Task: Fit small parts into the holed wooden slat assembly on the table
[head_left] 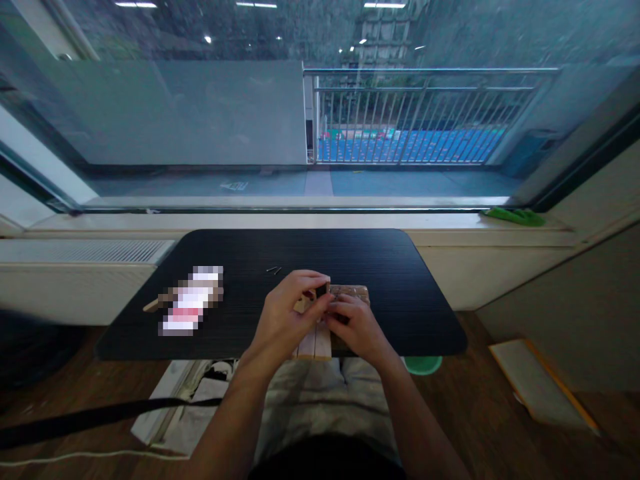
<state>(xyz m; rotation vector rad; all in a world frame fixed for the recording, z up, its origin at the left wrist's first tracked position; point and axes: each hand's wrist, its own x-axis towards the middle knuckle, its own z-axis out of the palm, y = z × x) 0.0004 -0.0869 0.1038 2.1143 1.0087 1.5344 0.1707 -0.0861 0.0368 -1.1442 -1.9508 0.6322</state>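
Both my hands meet over the near middle of a black table (400, 280). My left hand (290, 310) is closed, its fingertips pinching a small dark piece (321, 290) at the top of a light wooden assembly (316, 343). My right hand (356, 323) is closed on the wooden assembly beside it, fingers curled over its upper part. A flat wooden piece with markings (356, 291) lies just behind my right hand. Two light wooden slats of the assembly stick out towards me below my hands.
A pixelated object (193, 300) with a wooden stick end lies at the table's left. Small thin nails (274, 269) lie behind my left hand. A green cloth (515, 215) rests on the window sill, a green stool (423, 365) stands under the table, and paper lies on the floor to the right.
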